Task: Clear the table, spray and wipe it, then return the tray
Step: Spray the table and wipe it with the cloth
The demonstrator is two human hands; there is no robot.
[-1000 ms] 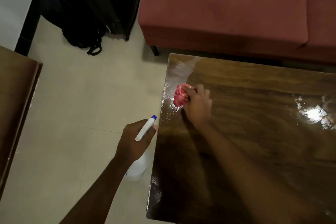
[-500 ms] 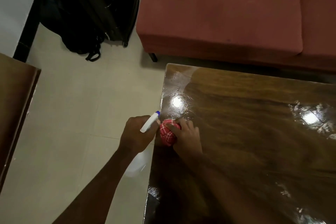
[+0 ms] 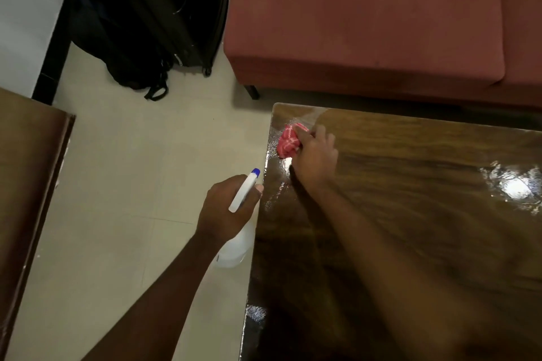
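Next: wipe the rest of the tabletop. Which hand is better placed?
Right. The right hand grips the red cloth, pressed on the table near its far left corner. The left hand holds the spray bottle beyond the table's left edge.

Left grip (image 3: 225, 208) curled round spray bottle (image 3: 236, 249); right grip (image 3: 315, 161) clutching cloth (image 3: 289, 141), arm stretched forward; forearms bare.

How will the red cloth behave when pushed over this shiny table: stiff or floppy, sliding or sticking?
The red cloth is bunched into a wad under the right hand, so it is probably soft and floppy. The table shines wet beside it, so it likely glides easily. Being small, it seems light.
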